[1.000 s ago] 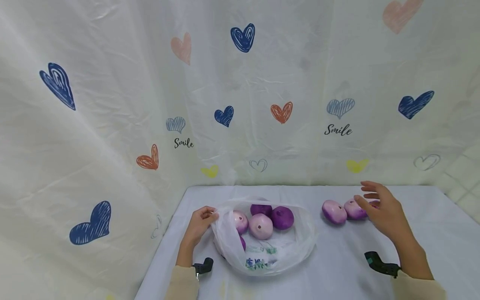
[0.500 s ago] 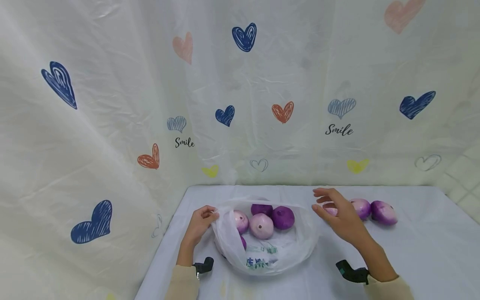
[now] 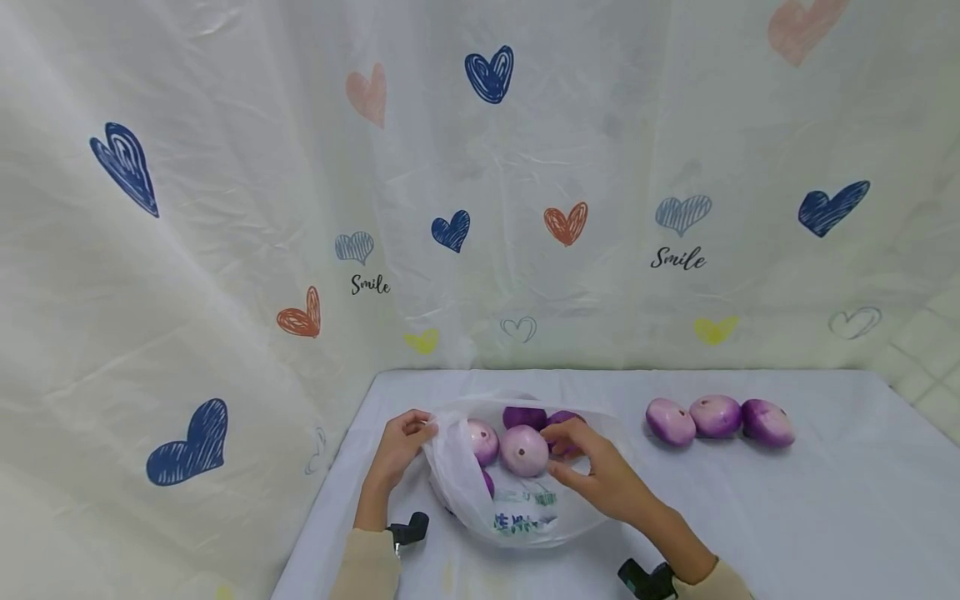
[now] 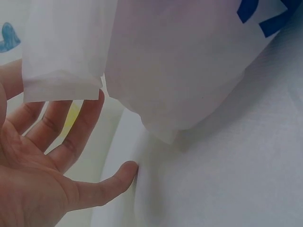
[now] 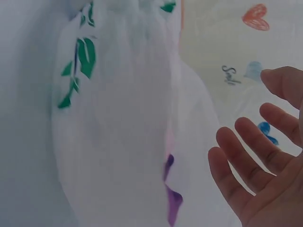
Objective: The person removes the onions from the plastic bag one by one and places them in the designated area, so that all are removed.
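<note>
A white plastic bag (image 3: 480, 512) with blue and green print lies open on the table, holding several purple onions, among them a pale one (image 3: 523, 451) and a dark one (image 3: 524, 417). At its left rim is my left hand (image 3: 401, 448). In the left wrist view a flap of the bag (image 4: 66, 61) hangs before the left fingertips, and the thumb stands apart from them. My right hand (image 3: 611, 479) reaches over the bag's right side, its fingers spread close to the pale onion and overlapping a dark onion behind. Nothing lies between the right fingers (image 5: 246, 161) in the right wrist view.
Three more onions sit in a row at the table's back right: a left one (image 3: 671, 422), a middle one (image 3: 716, 417) and a right one (image 3: 768, 423). Behind the table (image 3: 840, 508) hangs a white curtain (image 3: 615, 150) with printed hearts.
My right hand has swept left from above the row of onions to over the bag, so all three onions in the row now show. The left hand has stayed at the rim.
</note>
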A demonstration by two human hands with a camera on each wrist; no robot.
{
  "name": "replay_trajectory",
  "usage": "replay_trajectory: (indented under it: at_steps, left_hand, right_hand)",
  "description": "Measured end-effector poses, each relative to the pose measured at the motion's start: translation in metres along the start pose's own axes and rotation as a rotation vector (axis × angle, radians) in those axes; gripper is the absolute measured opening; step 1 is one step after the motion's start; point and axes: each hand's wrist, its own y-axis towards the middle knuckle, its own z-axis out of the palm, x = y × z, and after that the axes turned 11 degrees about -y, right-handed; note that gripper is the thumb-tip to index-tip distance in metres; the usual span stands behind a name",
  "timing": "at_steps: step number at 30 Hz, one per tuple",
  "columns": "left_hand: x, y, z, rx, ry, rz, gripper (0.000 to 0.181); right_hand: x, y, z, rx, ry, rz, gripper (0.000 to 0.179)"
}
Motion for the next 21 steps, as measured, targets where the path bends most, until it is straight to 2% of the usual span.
replay_trajectory:
  at_steps: [4, 12, 18, 21]
  left_hand:
    - [-0.001, -0.001, 0.0, 0.0, -0.001, 0.0, 0.02]
    - [-0.001, -0.003, 0.002, -0.013, 0.011, 0.0, 0.022]
    - [-0.003, -0.002, 0.003, -0.027, 0.0, -0.012, 0.019]
    - [-0.004, -0.002, 0.003, -0.03, -0.002, -0.016, 0.018]
  right_hand:
    - [0.006, -0.004, 0.021, 0.092, 0.065, 0.004, 0.033]
    - [0.01, -0.008, 0.051, 0.279, 0.151, 0.067, 0.043]
    - [0.011, -0.003, 0.064, 0.356, 0.183, 0.118, 0.047]
    - [0.01, 0.004, 0.07, 0.371, 0.173, 0.113, 0.052]
